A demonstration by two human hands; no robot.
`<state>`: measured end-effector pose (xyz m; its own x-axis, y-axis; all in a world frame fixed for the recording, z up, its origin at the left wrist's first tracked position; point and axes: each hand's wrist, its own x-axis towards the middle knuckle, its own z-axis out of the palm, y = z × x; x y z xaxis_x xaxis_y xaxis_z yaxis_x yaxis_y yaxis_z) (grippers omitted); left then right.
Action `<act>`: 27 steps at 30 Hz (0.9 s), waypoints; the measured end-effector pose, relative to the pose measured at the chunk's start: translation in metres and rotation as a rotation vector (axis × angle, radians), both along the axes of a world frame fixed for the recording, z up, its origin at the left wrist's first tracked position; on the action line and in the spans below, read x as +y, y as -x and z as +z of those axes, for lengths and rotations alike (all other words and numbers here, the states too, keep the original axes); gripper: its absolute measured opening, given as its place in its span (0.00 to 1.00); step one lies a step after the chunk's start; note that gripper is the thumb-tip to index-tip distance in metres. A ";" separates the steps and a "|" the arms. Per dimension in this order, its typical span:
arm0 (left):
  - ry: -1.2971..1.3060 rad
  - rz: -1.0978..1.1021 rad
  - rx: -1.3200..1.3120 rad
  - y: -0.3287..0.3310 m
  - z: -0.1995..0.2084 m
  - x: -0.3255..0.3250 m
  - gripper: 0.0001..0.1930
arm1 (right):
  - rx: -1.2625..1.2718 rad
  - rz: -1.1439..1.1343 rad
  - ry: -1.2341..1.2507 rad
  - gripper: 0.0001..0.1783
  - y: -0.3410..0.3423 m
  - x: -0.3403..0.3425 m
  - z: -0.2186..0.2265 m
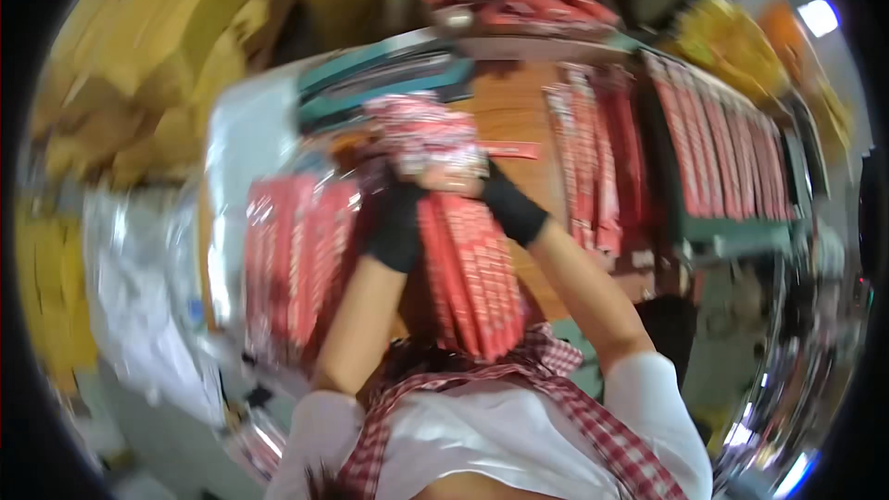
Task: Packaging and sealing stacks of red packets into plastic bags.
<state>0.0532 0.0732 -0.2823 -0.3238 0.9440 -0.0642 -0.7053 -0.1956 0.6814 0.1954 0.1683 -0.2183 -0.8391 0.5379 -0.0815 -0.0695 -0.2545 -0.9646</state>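
Note:
Both my hands, in black gloves with bare fingertips, come together at the middle of the table around a bundle of long red packets (474, 273) with pale printing. My left hand (398, 213) is closed on the bundle's left side, and my right hand (505, 199) closes on it from the right. The bundle's lower end points toward my red checked apron (602, 417). Above my fingers is a red-and-white patterned mass (421, 130); motion blur hides whether it belongs to the same bundle. A small red strip (514, 150) lies just right of it.
Red packets in clear wrap (296, 259) lie on the left. More red packets (593, 157) stand right of my hands, beside a green tray (741, 231) holding a row of them. A teal box (380, 79) sits at the back. Yellow sheets (167, 28) are stacked far left.

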 end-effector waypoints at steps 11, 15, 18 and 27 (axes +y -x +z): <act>0.147 0.091 -0.348 0.019 0.035 -0.016 0.17 | -0.099 0.250 -0.122 0.39 0.068 0.027 0.001; 0.146 0.326 -0.430 -0.016 0.052 -0.003 0.15 | -0.460 0.306 -0.557 0.38 0.077 0.052 -0.013; -0.153 -0.227 -0.509 0.008 0.020 0.001 0.13 | -0.245 0.289 -0.139 0.39 0.049 0.039 -0.011; -0.289 -0.073 0.661 -0.024 0.161 -0.031 0.46 | 0.028 -0.257 -0.214 0.79 -0.053 -0.049 0.077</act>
